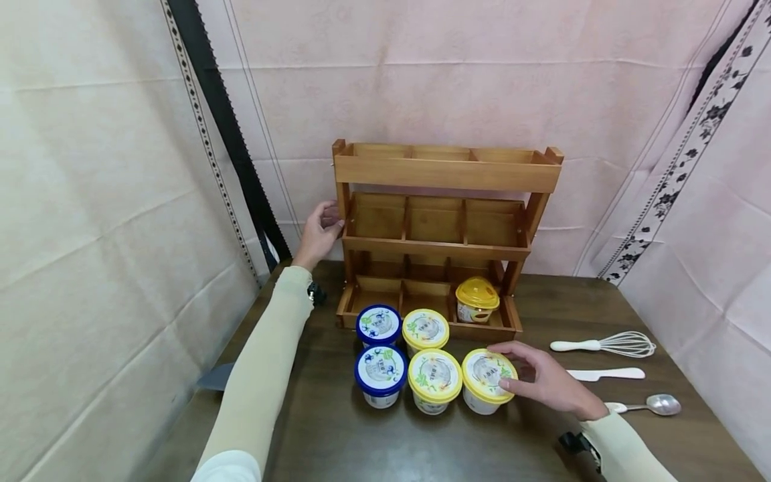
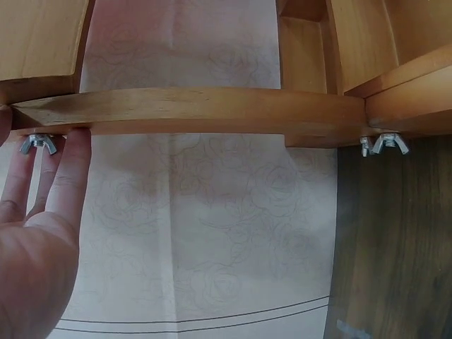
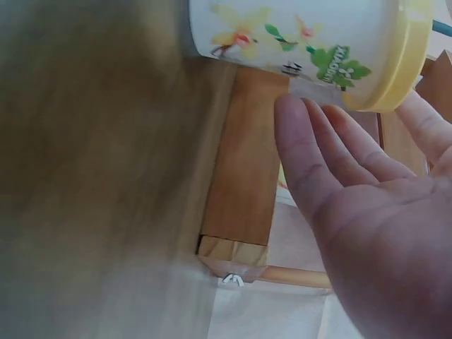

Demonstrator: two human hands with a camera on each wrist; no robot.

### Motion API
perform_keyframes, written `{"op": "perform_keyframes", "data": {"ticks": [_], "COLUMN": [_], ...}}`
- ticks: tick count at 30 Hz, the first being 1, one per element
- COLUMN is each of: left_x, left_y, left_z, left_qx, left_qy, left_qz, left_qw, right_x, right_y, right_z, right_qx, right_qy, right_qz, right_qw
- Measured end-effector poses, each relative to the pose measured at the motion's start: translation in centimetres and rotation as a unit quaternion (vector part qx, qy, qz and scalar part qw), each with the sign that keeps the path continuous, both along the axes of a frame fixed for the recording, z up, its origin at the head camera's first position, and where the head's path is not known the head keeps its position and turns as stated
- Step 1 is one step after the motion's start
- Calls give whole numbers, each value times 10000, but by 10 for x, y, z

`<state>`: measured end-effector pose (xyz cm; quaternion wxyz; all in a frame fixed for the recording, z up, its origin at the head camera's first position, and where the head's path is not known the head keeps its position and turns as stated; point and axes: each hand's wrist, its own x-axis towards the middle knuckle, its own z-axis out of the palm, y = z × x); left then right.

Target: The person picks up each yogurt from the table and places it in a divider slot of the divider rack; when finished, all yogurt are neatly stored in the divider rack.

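The wooden shelf [image 1: 446, 173], built in three tiers and divided into compartments, was set on a dark table [image 1: 337, 435] with a pale cloth [image 1: 446, 87] hung behind it. Its left upright was gripped by the left hand [image 1: 319, 234], the wood being held between thumb and fingers, close by a wing nut [image 2: 48, 143]. In front of the shelf's right part, the front right tub [image 1: 485, 385], yellow-lidded, was touched at its lid by the right hand [image 1: 551, 381], which was spread wide, its fingers nearly straight and not wrapped round the tub. Before the shelf's middle, two more yellow-lidded tubs [image 1: 435, 378] were lined up one behind the other; before its left part, two blue-lidded tubs [image 1: 381, 375] were arranged likewise. In the right compartment of the shelf's lowest tier, a jar with a domed yellow lid [image 1: 478, 301] was placed. To the right of the shelf and nearer the front, a whisk [image 1: 587, 345], a white knife [image 1: 608, 373] and a spoon [image 1: 662, 404] were laid out, the last two being partly covered by the right hand
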<state>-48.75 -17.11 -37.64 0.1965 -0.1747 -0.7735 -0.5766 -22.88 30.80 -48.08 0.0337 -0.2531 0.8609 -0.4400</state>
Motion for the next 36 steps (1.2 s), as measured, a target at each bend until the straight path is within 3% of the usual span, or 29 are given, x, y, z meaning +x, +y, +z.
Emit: {"op": "perform_keyframes", "data": {"ticks": [6, 12, 16, 21, 36], "left_x": [0, -3, -2, 1, 2], "left_y": [1, 1, 1, -1, -1], "left_z": [-1, -4, -1, -2, 2], "left_qx": [36, 17, 41, 38, -53], "left_qy": [-14, -58, -45, -66, -205], "left_qz": [-19, -92, -115, -57, -10], "left_qw": [10000, 9999, 9999, 10000, 9998], "right_x": [4, 5, 3, 3, -17], "right_y": [3, 5, 5, 5, 3], "right_z": [-12, -16, -13, -4, 40], "right_qx": [-288, -142, -164, -319, -271], "right_qy": [-88, 29, -121, -368, 427], "right_qz": [414, 359, 332, 180, -176], "right_qw": [9987, 9993, 9992, 9987, 9986]}}
